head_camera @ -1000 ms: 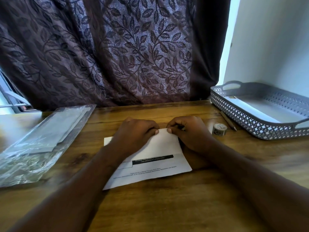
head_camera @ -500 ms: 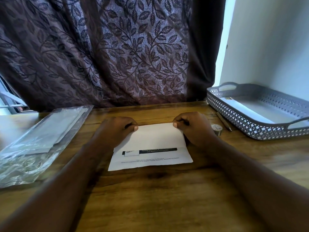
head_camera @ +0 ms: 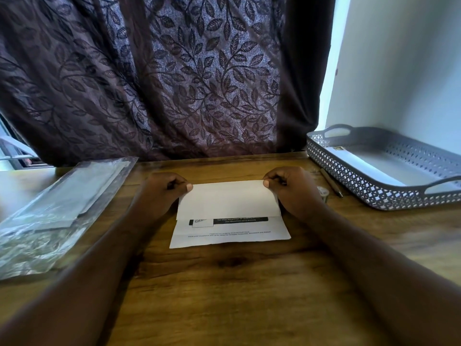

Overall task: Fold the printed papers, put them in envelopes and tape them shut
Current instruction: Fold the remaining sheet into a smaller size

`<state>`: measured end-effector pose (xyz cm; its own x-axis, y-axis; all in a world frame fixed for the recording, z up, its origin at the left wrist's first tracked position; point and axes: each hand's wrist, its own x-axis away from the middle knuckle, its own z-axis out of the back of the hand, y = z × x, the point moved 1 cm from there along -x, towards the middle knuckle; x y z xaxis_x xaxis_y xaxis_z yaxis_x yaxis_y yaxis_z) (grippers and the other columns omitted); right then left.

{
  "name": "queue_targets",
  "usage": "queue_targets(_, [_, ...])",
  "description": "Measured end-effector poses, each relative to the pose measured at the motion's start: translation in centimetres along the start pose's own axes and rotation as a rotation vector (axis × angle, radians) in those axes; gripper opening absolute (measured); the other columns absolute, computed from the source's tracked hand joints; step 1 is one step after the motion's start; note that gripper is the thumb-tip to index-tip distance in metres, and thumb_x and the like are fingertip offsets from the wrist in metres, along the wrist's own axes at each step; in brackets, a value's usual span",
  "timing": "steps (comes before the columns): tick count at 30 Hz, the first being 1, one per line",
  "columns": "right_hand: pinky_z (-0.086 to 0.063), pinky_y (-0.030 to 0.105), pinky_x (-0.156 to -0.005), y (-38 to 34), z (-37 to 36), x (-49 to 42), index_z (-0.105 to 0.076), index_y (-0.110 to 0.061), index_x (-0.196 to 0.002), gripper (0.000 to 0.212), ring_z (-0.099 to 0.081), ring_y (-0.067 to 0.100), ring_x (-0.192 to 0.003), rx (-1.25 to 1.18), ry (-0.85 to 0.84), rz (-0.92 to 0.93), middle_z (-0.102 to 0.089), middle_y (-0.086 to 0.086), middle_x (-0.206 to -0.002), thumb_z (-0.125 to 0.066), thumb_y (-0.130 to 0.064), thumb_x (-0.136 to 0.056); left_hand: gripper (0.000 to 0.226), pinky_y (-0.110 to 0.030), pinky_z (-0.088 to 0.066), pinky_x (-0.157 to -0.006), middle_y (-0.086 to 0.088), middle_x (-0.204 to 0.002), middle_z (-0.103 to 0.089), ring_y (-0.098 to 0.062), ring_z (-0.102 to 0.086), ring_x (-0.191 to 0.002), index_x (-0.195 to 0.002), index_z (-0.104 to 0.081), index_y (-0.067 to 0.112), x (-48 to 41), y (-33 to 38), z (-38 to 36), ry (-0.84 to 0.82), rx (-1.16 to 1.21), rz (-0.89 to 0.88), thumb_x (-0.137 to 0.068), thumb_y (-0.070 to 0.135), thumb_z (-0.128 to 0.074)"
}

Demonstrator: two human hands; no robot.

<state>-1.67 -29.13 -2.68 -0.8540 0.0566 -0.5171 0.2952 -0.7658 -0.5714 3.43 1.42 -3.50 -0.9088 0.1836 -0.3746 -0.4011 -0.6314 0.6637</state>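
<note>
Closest to me, both forearms run up over the wooden table (head_camera: 237, 290) to the printed paper (head_camera: 229, 208). It lies flat mid-table with its far part doubled toward me, so the dark printed strip and a few lines of text show only along the near margin. My left hand (head_camera: 162, 193) has its fingers curled and pinches the sheet's far-left corner at the crease; my right hand (head_camera: 291, 191) pinches the far-right corner the same way. I judge the sheet light, limp and apt to skid on the smooth wood, so the corners at the fold are the place to hold it, pressing along the crease before letting go. Just beyond the right hand sits a small tape roll (head_camera: 323, 193), partly hidden, with a pen (head_camera: 331, 182) beside it, then the grey perforated tray (head_camera: 369, 196). At far left lies a clear plastic packet (head_camera: 62, 208), probably of envelopes, and a leaf-patterned curtain (head_camera: 174, 83) hangs behind.
</note>
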Motion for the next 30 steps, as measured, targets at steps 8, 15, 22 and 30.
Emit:
queue_targets(8, [-0.045, 0.020, -0.067, 0.6, -0.2, 0.0, -0.076, -0.016, -0.089, 0.004, -0.063, 0.003, -0.077, -0.053, 0.020, -0.058, -0.071, -0.008, -0.084, -0.072, -0.017, -0.089, 0.013, -0.050, -0.056, -0.082, -0.004, -0.086, -0.076, -0.026, -0.072, -0.084, -0.088, -0.073, 0.019, -0.1, 0.4, -0.2, 0.002, 0.182, 0.054, -0.095, 0.014, -0.062])
queue_targets(15, [-0.051, 0.033, -0.067, 0.8, -0.3, 0.1, -0.071, -0.009, -0.093, 0.019, -0.066, 0.016, -0.073, -0.170, 0.039, -0.166, -0.071, -0.001, -0.076, -0.076, -0.026, -0.087, 0.012, -0.030, -0.056, -0.071, -0.002, -0.084, -0.075, -0.007, -0.071, -0.075, -0.092, -0.069, 0.018, 0.7, 1.9, 0.1, 0.069, 0.367, 0.111, -0.097, 0.015, -0.059])
queue_targets(22, [-0.062, 0.049, -0.073, 0.2, 0.2, 0.4, -0.066, -0.014, -0.080, 0.013, -0.073, 0.025, -0.075, -0.410, 0.082, -0.242, -0.074, 0.007, -0.076, -0.072, -0.019, -0.091, 0.024, -0.037, -0.062, -0.074, -0.013, -0.110, -0.074, -0.027, -0.073, -0.096, -0.118, -0.064, 0.009, 1.3, 3.2, -1.1, -0.182, 0.851, 0.277, -0.098, 0.012, -0.051])
queue_targets(30, [-0.051, 0.028, -0.049, -0.7, -0.1, 0.6, -0.067, -0.010, -0.103, 0.019, -0.068, 0.014, -0.059, -0.682, -0.073, -0.404, -0.073, 0.002, -0.075, -0.049, -0.016, -0.104, 0.023, -0.041, -0.062, -0.074, -0.013, -0.111, -0.074, -0.029, -0.072, -0.099, -0.117, -0.065, 0.009, 0.7, 2.3, -0.9, -0.052, 0.958, 0.327, -0.099, 0.007, -0.051])
